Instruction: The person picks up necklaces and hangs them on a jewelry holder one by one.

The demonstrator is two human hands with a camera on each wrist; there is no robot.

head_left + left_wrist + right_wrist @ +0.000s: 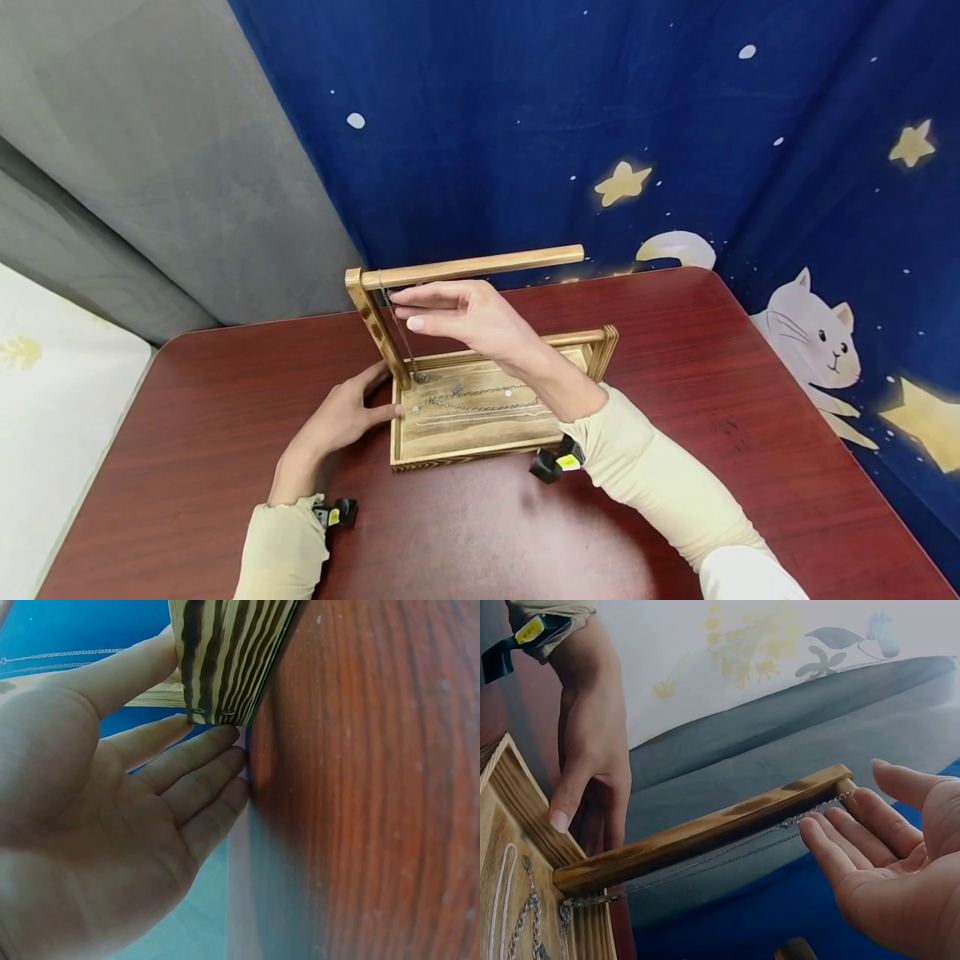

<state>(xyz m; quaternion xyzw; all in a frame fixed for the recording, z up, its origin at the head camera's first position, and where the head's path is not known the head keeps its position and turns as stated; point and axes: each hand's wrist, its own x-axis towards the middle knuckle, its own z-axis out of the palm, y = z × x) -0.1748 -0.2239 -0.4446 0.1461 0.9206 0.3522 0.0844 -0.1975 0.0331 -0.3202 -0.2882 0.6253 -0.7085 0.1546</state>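
Note:
A wooden jewelry stand has a tray, an upright post and a top bar. One silver necklace hangs from the bar beside the post, its lower end reaching the tray. My right hand is just under the bar; its fingertips are at the chain, thumb apart, and whether they touch it I cannot tell. My left hand rests against the tray's left end, thumb at the rim and extended fingers around the back corner. Several more necklaces lie in the tray.
A lower wooden bar runs along the tray's back toward the right end. The stand is on a reddish-brown table. Behind the table hang a grey curtain and a blue curtain with stars and a cat.

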